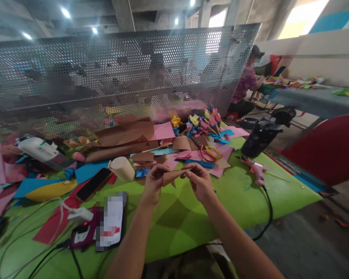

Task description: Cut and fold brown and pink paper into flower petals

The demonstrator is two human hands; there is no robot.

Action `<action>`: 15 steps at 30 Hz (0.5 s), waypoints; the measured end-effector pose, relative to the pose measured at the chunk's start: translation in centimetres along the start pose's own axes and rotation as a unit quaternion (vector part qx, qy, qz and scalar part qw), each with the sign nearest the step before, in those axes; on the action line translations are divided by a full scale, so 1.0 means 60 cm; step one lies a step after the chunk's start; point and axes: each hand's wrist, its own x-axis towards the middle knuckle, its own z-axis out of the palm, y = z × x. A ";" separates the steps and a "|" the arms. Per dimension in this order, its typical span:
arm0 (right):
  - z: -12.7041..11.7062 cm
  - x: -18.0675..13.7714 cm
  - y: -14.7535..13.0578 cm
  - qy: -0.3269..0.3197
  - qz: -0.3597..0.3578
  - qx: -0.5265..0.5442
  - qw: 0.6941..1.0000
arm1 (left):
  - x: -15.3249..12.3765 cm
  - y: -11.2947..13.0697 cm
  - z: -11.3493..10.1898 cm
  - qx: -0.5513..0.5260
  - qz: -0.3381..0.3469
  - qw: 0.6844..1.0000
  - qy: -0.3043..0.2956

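Between my two hands is a piece of brown paper point(171, 177), folded or rolled to a narrow point on its right. My left hand point(154, 182) is closed on its wide left part. The fingertips of my right hand point(200, 181) pinch the narrow right end. Both hands are raised a little over the green tabletop point(174, 236), and the paper's shadow falls below. Just left of my left hand stands a cream cardboard roll point(122, 169). Beyond my hands lie scissors with red and yellow handles point(209, 153) and a blue strip point(202, 164) among paper scraps.
A pink glue gun point(258, 174) with its black cord lies on the right, near a black tumbler point(260, 139). Two phones point(94, 184), cables and a purple power strip point(85, 234) occupy the left. Paper flowers point(205, 124) pile before a perforated metal screen point(110, 77); other people sit beyond.
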 end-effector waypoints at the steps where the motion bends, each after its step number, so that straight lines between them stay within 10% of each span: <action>1: 0.000 0.000 0.000 0.001 -0.001 0.000 1.000 | 0.000 0.000 0.001 -0.001 -0.001 1.000 0.000; 9: 0.002 0.000 -0.006 -0.003 0.020 0.009 1.000 | 0.001 0.002 0.002 -0.003 0.006 1.000 -0.002; 15: 0.004 -0.001 -0.001 -0.032 0.081 -0.004 0.996 | 0.001 0.004 0.002 0.137 0.140 0.980 0.025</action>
